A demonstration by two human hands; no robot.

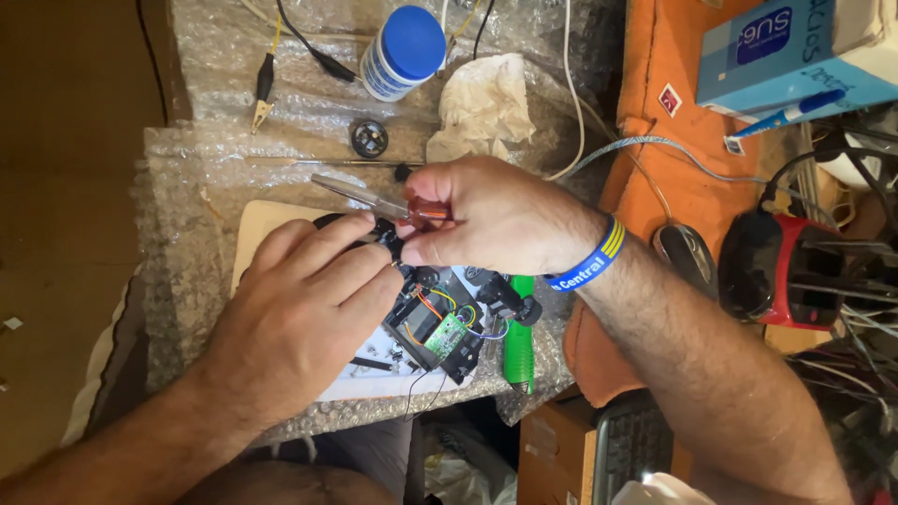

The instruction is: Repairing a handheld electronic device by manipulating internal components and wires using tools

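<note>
My right hand (486,217) grips red-handled pliers (374,197) whose metal jaws point left over the bench. My left hand (304,309) lies over a black device (440,323), its fingertips pinching a small black part (388,238) right beside the right thumb. The device is opened up: a small green circuit board (449,335) with coloured wires shows below the hands. It rests on a white sheet (374,379) on bubble wrap (201,178). A blue wristband (589,264) sits on my right wrist.
A blue-capped white bottle (402,51), crumpled tissue (482,103), alligator clip leads (265,89), a small black round part (369,138) and a thin rod (318,162) lie behind. A green-handled tool (520,351) sits below the device. Right: orange cloth (655,93), blue box (795,47), red-black holder (786,271), keyboard (636,449).
</note>
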